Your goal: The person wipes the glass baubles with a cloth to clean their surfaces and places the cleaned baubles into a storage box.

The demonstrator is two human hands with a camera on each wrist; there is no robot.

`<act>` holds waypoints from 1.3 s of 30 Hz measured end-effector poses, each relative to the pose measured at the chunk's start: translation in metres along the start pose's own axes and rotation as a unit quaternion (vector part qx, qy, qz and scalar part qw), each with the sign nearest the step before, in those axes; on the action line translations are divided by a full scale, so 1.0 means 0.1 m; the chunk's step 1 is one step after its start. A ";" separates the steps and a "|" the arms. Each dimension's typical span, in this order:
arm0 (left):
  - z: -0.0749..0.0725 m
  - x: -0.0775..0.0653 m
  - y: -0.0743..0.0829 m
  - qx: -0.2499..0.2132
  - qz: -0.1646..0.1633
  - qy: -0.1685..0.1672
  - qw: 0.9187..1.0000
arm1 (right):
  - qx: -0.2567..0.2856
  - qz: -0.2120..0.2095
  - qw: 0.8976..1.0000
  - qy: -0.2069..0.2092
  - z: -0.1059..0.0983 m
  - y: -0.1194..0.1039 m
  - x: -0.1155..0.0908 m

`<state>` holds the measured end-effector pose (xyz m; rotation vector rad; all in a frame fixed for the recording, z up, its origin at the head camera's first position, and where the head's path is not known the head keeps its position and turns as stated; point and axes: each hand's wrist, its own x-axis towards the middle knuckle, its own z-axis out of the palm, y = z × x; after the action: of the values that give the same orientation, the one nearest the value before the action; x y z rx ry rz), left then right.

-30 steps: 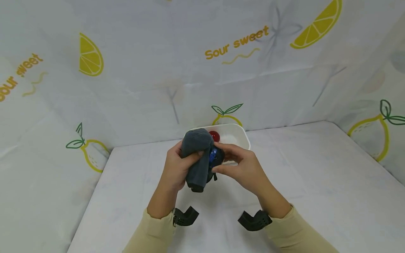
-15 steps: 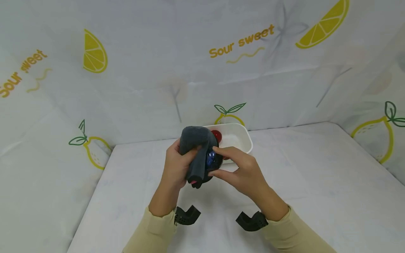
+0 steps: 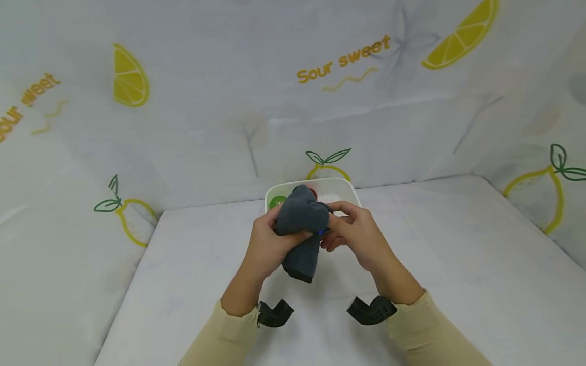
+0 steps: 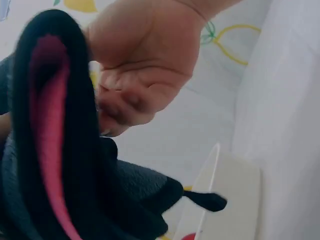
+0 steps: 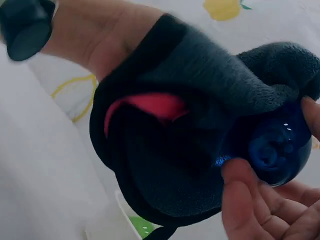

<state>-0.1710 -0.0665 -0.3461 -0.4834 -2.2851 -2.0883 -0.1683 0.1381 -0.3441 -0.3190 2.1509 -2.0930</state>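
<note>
A grey-blue plush cloth (image 3: 299, 218) with dark edging hangs from my left hand (image 3: 267, 246), which grips it with the thumb on top. Pink lining (image 5: 155, 105) shows inside its fold, and a short dark loop (image 4: 207, 201) sticks out at one corner. A glossy blue ball (image 5: 277, 155) sits against the cloth, partly covered by it. In the right wrist view, the fingers of my right hand (image 3: 359, 234) are curled about the ball and touch the cloth. From the head view the ball is almost wholly hidden behind cloth and fingers.
Behind the hands stands a white tray (image 3: 336, 188) against the back sheet. A green ball (image 3: 276, 202) and a red ball (image 3: 314, 193) show in it; the cloth hides part of it. White cloth (image 3: 439, 264) covers the table.
The left hand and the cloth have shifted right, baring the green ball in the tray. The cloth now covers most of the blue ball, and my right fingers have closed in around it.
</note>
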 end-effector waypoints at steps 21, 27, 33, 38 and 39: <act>-0.13 0.10 -0.05 -0.096 -0.064 0.124 0.986 | -0.125 -0.151 0.981 -0.015 0.23 0.25 0.04; -0.12 0.13 -0.10 -0.159 -0.080 0.146 0.973 | -0.302 -0.400 0.865 0.036 0.29 0.29 0.06; -0.04 0.13 -0.14 -0.179 -0.057 0.130 0.973 | -0.120 -0.223 0.967 0.037 0.30 0.27 0.03; -0.03 0.10 -0.16 -0.143 -0.035 0.101 0.984 | 0.108 -0.051 0.993 -0.015 0.29 0.28 0.06; -0.04 0.09 -0.16 -0.117 -0.034 0.094 0.988 | 0.149 -0.037 0.987 -0.037 0.30 0.30 0.07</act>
<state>-0.1842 -0.0696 -0.3590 -0.2018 -1.9933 -2.3358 -0.1704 0.1082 -0.3745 -0.4399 1.7768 -2.3592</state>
